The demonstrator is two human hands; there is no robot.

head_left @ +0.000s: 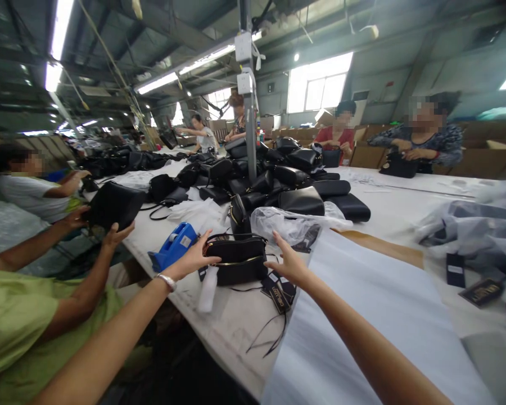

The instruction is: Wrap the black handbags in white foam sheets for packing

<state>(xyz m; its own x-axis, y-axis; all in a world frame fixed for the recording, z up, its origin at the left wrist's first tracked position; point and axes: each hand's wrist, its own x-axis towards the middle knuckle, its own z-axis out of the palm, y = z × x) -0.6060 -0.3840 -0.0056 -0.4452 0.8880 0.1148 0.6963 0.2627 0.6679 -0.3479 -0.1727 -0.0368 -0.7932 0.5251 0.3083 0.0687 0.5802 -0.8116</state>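
Observation:
A small black bag with gold zips sits upright on the white table in front of me. My left hand is at its left end, thumb and fingers apart, near the top edge. At the right end is my right hand, fingers spread and thumb by the bag's side. Whether either hand touches the bag is hard to tell. Black tags with gold print and thin black cords lie at the bag's right front. A small white wrapped piece hangs at its left front.
Left of the bag stands a blue tape dispenser. Behind lies a large pile of black bags. White sheets cover the right foreground. Close on the left, a person in green holds a black bag. Plastic-wrapped items lie far right.

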